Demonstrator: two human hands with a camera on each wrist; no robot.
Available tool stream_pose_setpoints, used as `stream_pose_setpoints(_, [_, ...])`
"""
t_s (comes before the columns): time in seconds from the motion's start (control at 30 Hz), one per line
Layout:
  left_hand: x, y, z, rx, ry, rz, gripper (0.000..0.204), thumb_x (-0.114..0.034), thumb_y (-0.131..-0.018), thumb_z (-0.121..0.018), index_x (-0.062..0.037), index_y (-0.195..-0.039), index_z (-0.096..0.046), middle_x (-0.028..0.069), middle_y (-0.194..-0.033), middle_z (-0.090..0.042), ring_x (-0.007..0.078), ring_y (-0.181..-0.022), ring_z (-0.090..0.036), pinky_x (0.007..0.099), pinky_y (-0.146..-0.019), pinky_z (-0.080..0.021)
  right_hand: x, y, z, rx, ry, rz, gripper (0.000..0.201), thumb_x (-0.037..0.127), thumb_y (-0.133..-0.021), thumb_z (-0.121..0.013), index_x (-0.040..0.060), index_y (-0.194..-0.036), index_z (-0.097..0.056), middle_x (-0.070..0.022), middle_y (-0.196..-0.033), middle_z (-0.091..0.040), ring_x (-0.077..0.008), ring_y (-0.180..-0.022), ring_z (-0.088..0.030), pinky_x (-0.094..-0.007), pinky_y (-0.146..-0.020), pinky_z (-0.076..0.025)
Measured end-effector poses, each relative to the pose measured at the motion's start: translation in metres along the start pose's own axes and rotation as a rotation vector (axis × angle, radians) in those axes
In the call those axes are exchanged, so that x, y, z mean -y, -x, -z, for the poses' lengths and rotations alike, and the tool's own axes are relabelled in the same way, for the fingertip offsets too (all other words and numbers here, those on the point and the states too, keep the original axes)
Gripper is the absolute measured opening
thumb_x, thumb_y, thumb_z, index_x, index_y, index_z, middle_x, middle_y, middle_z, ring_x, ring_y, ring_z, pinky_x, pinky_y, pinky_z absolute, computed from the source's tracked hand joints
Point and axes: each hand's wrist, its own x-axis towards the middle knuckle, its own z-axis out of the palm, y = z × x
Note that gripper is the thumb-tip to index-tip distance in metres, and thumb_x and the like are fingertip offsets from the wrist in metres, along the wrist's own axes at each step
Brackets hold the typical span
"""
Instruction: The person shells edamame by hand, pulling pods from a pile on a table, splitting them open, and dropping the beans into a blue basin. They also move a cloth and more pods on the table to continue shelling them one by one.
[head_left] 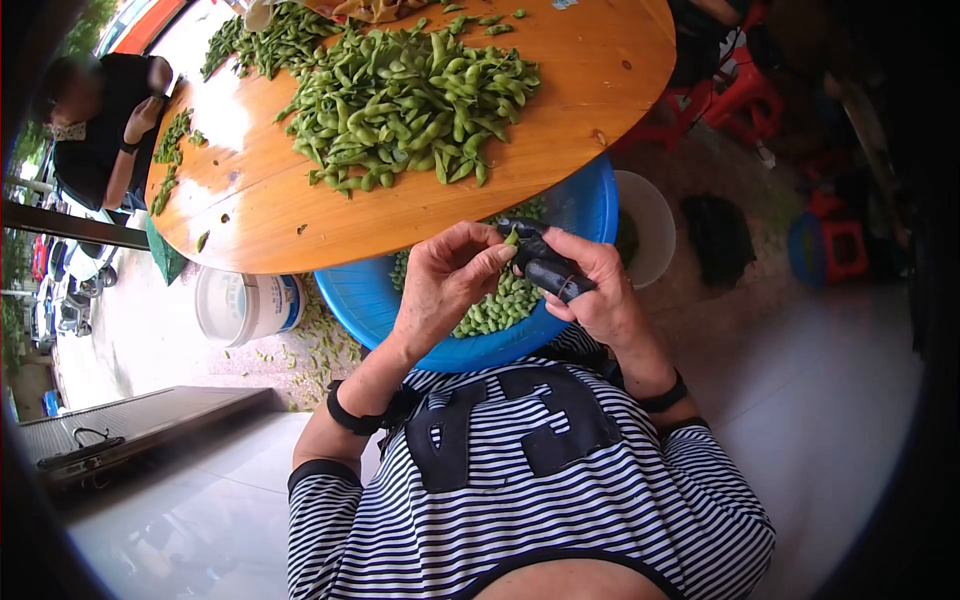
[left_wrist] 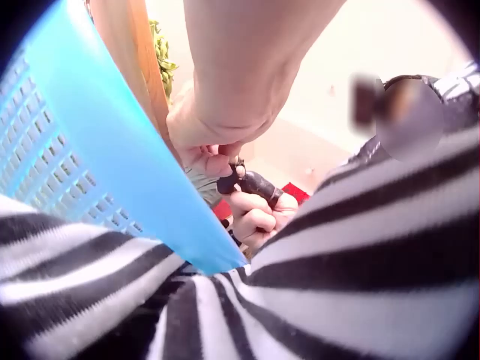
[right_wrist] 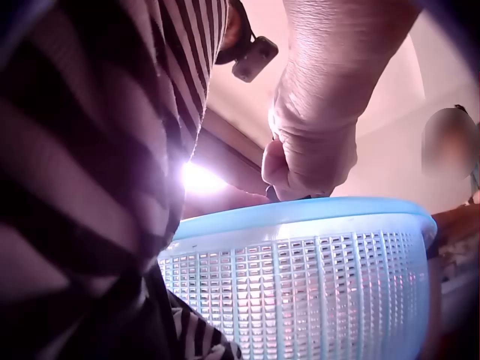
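Both hands meet over a blue basket [head_left: 340, 315] that holds shelled green beans [head_left: 500, 312]. My left hand [head_left: 440, 280] pinches a small green bean pod [head_left: 512, 238] between thumb and finger. Black covers [head_left: 560, 278] wrap some fingers of my right hand [head_left: 600, 285], which grips the pod from the other side; much of the pod is hidden by the fingers. In the left wrist view the fingertips of the left hand [left_wrist: 206, 154] touch the covered fingers of the right hand [left_wrist: 259, 217]. The right wrist view has the right hand [right_wrist: 315, 161] just above the basket's rim [right_wrist: 315, 208].
A big heap of bean pods [head_left: 410, 105] lies on the wooden table [head_left: 590, 80] ahead, overhanging the basket. White buckets [head_left: 235, 305] stand on the floor at left, pod scraps around them. Another person [head_left: 105, 130] sits at the table's far left. Red stools [head_left: 745, 100] are at right.
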Motion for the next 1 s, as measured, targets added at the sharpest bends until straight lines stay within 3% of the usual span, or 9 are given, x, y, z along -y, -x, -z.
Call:
stream_pose_setpoints(0.1, [0.007,0.001,-0.003,-0.074,-0.14,-0.111,0.011,-0.01,-0.089,-0.067,-0.0006,-0.089,-0.062,-0.0018,-0.068,-0.059,0.0034,-0.055,-0.049,0.0186,-0.048,-0.04,-0.007,0.0,0.003,0.05,-0.32,-0.067,0.035,-0.005,-0.073,-0.053,-0.0048,-0.106,-0.061,0.0018,-0.072,-0.05,-0.0027,-0.062,-0.046,-0.0186,-0.052,-0.039])
stream_pose_setpoints(0.27, [0.009,0.004,-0.003,-0.108,-0.183,-0.172,0.011,-0.01,-0.088,-0.068,-0.0007,-0.089,-0.061,-0.0013,-0.068,-0.059,0.0033,-0.055,-0.049,0.0184,-0.048,-0.039,-0.018,-0.008,0.003,0.015,-0.224,0.076,0.035,0.001,-0.075,-0.048,-0.0051,-0.108,-0.061,0.0017,-0.071,-0.05,-0.0027,-0.059,-0.044,-0.0194,-0.046,-0.035])
stream_pose_setpoints(0.33, [0.007,0.005,0.004,0.011,0.088,-0.024,0.009,-0.011,-0.089,-0.066,-0.0027,-0.089,-0.061,0.0003,-0.067,-0.058,0.0056,-0.052,-0.049,0.0193,-0.044,-0.035,-0.022,-0.011,0.008,0.031,-0.188,0.032,0.036,0.004,-0.076,-0.047,-0.0049,-0.109,-0.06,0.0019,-0.071,-0.05,-0.0027,-0.057,-0.042,-0.0195,-0.044,-0.034])
stream_pose_setpoints(0.43, [0.011,0.001,0.01,0.133,0.498,0.122,0.008,-0.012,-0.09,-0.064,-0.0048,-0.088,-0.061,0.002,-0.068,-0.059,0.0083,-0.049,-0.049,0.0201,-0.04,-0.03,-0.028,-0.015,0.011,0.233,-0.631,-0.002,0.038,0.006,-0.075,-0.048,-0.0033,-0.11,-0.06,0.0024,-0.071,-0.051,-0.003,-0.054,-0.038,-0.019,-0.043,-0.031])
stream_pose_setpoints(0.53, [0.014,0.0,0.011,0.143,0.512,0.14,0.008,-0.013,-0.091,-0.063,-0.0058,-0.088,-0.061,0.0024,-0.07,-0.059,0.0092,-0.048,-0.048,0.0207,-0.04,-0.03,-0.026,-0.017,0.01,0.286,-0.69,0.004,0.039,0.006,-0.073,-0.048,-0.0031,-0.109,-0.061,0.0019,-0.072,-0.052,-0.0035,-0.053,-0.036,-0.0188,-0.043,-0.028])
stream_pose_setpoints(0.7, [0.011,0.005,-0.002,-0.03,0.141,0.016,0.012,-0.009,-0.086,-0.069,-0.0044,-0.089,-0.059,-0.0012,-0.07,-0.058,0.0048,-0.052,-0.048,0.0197,-0.045,-0.038,-0.009,-0.01,-0.005,-0.006,-0.033,0.059,0.029,-0.004,-0.076,-0.053,-0.0016,-0.104,-0.061,0.0009,-0.074,-0.051,-0.0072,-0.057,-0.042,-0.0208,-0.052,-0.035])
stream_pose_setpoints(0.83, [0.016,0.005,0.001,-0.102,-0.137,-0.1,0.013,-0.007,-0.086,-0.069,0.0005,-0.091,-0.06,-0.0036,-0.067,-0.056,0.0033,-0.058,-0.05,0.0198,-0.05,-0.041,-0.012,-0.012,-0.011,-0.093,0.187,0.325,0.028,-0.012,-0.076,-0.05,-0.0052,-0.102,-0.059,-0.0041,-0.08,-0.049,-0.0116,-0.07,-0.047,-0.0231,-0.061,-0.038])
stream_pose_setpoints(0.9, [0.018,0.002,0.004,-0.15,-0.579,-0.365,0.01,-0.007,-0.088,-0.066,0.0018,-0.09,-0.062,-0.0025,-0.065,-0.056,0.0048,-0.056,-0.051,0.0207,-0.051,-0.042,-0.01,-0.012,-0.012,-0.105,0.211,0.31,0.028,-0.012,-0.076,-0.05,-0.006,-0.101,-0.059,-0.0049,-0.079,-0.048,-0.0116,-0.071,-0.047,-0.0227,-0.061,-0.038])
stream_pose_setpoints(1.0, [0.016,0.001,0.004,-0.127,-0.429,-0.272,0.011,-0.009,-0.092,-0.062,0.0022,-0.091,-0.062,-0.0006,-0.064,-0.056,0.0068,-0.055,-0.051,0.0216,-0.05,-0.041,-0.013,-0.013,-0.011,-0.113,0.228,0.296,0.028,-0.013,-0.074,-0.049,-0.0072,-0.1,-0.058,-0.0056,-0.078,-0.048,-0.0116,-0.07,-0.047,-0.0228,-0.061,-0.038])
